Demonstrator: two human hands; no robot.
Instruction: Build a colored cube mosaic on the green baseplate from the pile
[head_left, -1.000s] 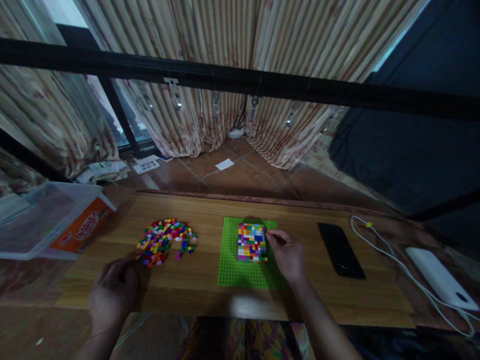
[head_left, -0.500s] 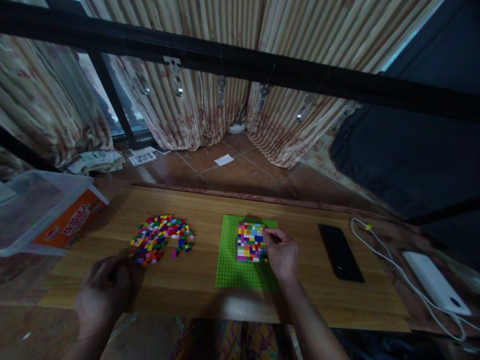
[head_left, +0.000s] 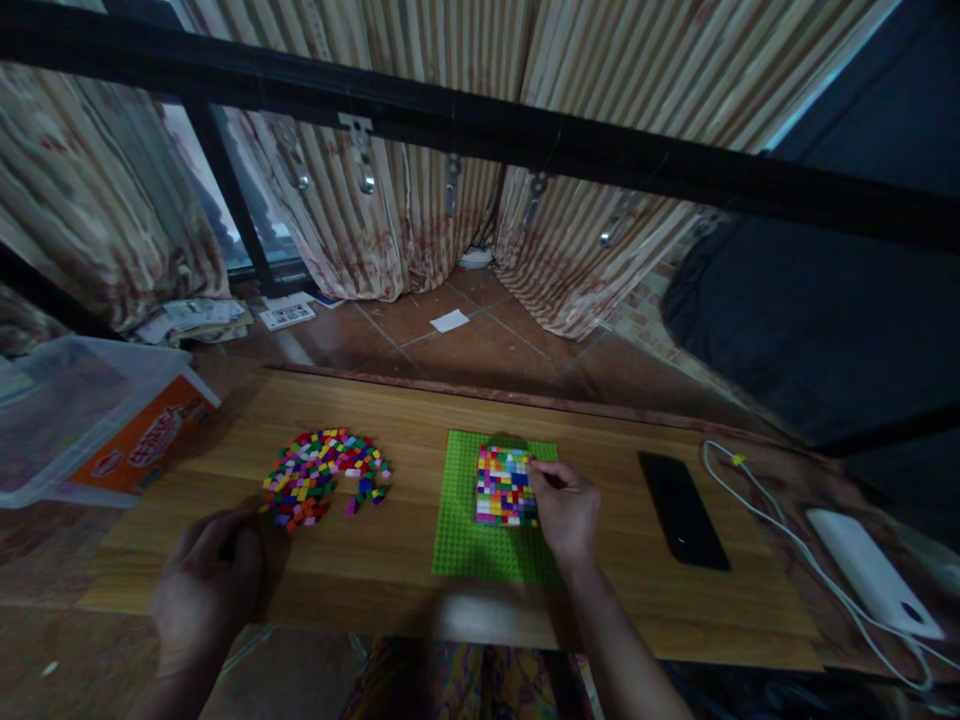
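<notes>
A green studded baseplate lies on the wooden table, bearing a tight, many-coloured block of small toy bricks. My right hand is at the block's right side, thumb and forefinger pinched on a toy brick at its upper right edge. The fingertips hide most of that brick. To the left is a loose pile of toy bricks in mixed colours. My left hand rests on the table just below and left of this pile, its fingers curled; what they hold, if anything, is hidden.
A clear plastic box with an orange label stands at the table's left end. Right of the baseplate lies a black phone. Farther right are a white cable and a white power bank. A dark bar crosses beyond the table.
Both hands stay in nearly the same place, the right still pinching at the block's edge. The whole view has shifted very slightly.
</notes>
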